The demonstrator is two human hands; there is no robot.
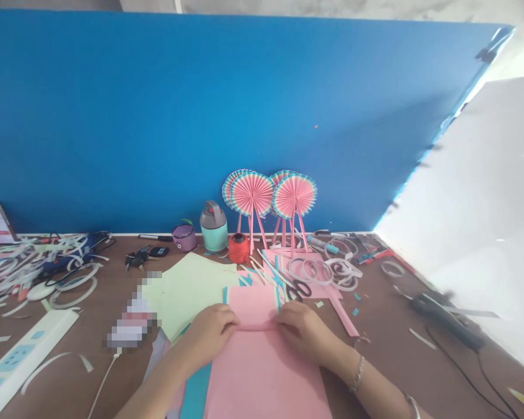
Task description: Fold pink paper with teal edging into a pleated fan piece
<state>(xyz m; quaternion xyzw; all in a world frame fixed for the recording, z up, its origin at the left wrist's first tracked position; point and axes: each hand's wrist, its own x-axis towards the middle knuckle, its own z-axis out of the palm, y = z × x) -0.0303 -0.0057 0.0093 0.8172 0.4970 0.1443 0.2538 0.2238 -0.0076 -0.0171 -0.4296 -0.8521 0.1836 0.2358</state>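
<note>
A long pink paper sheet (pixel 266 378) with a folded band across it lies in front of me. Its far part shows white and blue strips along both side edges. My left hand (pixel 216 326) pinches the fold at its left end, fingers bent over the paper. At the right end, my right hand (pixel 299 326) grips the same fold between thumb and fingers. Black-handled scissors (pixel 303 288) rest just beyond my right hand, their blades hidden. Light green paper (pixel 196 285) lies beyond my left hand, and blue paper (pixel 196 390) shows under the pink sheet.
Pink pleated paper fans (pixel 252 195) on stick legs stand against the blue partition (pixel 157 116). A teal bottle (pixel 213 230) and a red roll (pixel 239 248) stand nearby. A glue gun (pixel 448 320) lies right; a power strip (pixel 21 361) and tangled paper strips (pixel 70 273) lie left.
</note>
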